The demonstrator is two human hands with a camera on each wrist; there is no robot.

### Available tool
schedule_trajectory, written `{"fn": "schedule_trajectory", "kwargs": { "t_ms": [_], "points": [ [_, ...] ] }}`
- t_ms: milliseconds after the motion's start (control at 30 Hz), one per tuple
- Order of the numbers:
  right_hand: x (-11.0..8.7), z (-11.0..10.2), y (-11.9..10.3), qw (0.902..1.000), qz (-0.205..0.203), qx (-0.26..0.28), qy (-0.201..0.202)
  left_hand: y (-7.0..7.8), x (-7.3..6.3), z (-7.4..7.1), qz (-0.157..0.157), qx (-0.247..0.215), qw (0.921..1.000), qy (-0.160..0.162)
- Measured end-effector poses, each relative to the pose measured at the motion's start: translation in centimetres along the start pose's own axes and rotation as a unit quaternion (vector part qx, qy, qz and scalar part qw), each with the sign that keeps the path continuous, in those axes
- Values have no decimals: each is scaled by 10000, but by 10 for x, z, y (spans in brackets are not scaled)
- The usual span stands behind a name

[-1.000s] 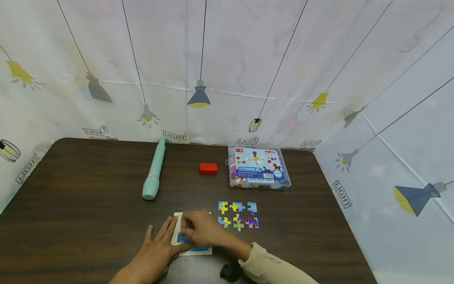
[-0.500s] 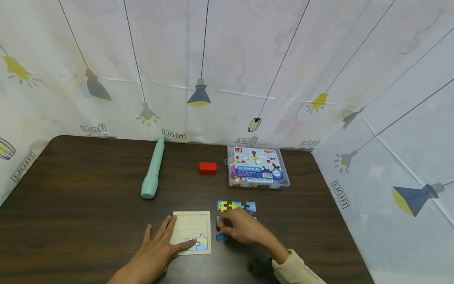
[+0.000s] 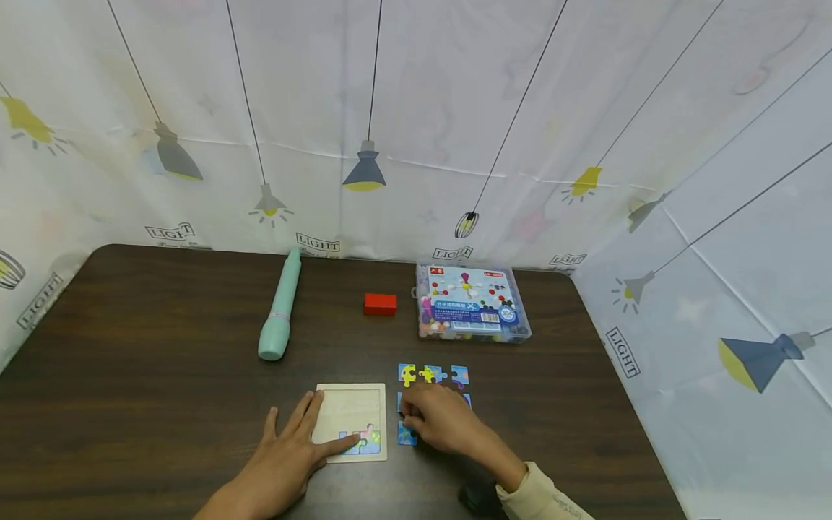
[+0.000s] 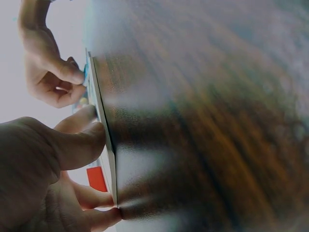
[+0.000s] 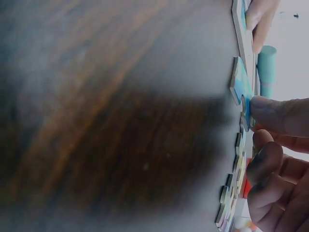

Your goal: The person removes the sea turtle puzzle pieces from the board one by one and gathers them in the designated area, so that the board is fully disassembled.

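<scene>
My left hand (image 3: 279,455) is spread at the left side of a shallow wooden puzzle tray (image 3: 344,408), its fingertips on the frame. Its thumb lies across joined jigsaw pieces (image 3: 371,442) in the tray's lower right. To the right of the tray, my right hand (image 3: 448,422) pinches a blue jigsaw piece (image 3: 406,435) between thumb and finger. In the right wrist view this blue piece (image 5: 238,83) tilts close over the table. Loose jigsaw pieces (image 3: 432,374) lie in a row beyond the right hand, which partly hides a second row.
A red block (image 3: 380,304) sits farther back. Left of it lies a pale green bottle-shaped object (image 3: 279,307). A clear plastic box (image 3: 473,303) with a printed label and small colourful parts stands at the back right. A patterned curtain (image 3: 416,144) hangs behind the table (image 3: 162,347).
My right hand has moved right, from over the tray to beside the loose pieces, bringing the blue jigsaw piece out of the tray. The left hand has stayed on the tray.
</scene>
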State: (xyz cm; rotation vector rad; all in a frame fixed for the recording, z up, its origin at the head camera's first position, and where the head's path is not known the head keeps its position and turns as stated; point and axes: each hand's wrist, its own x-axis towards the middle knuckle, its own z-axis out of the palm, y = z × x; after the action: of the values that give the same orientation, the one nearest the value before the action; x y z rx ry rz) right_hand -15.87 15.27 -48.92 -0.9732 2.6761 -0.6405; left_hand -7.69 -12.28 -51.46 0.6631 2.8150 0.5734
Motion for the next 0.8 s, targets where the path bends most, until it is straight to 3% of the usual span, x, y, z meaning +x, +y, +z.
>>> {"fn": "schedule_trajectory", "kwargs": {
  "t_ms": [333,533,800],
  "points": [
    [3,-1,-8,9994,-41,-138,299,-1,0,-2,39,44,10000,8],
    [14,2,-28,9956,-734,-379,-442,-2,-1,-2,53,33,10000,-54],
    [33,18,-48,9747,-1752,-892,-1065,-2,-2,-2,74,75,9998,-143]
  ]
}}
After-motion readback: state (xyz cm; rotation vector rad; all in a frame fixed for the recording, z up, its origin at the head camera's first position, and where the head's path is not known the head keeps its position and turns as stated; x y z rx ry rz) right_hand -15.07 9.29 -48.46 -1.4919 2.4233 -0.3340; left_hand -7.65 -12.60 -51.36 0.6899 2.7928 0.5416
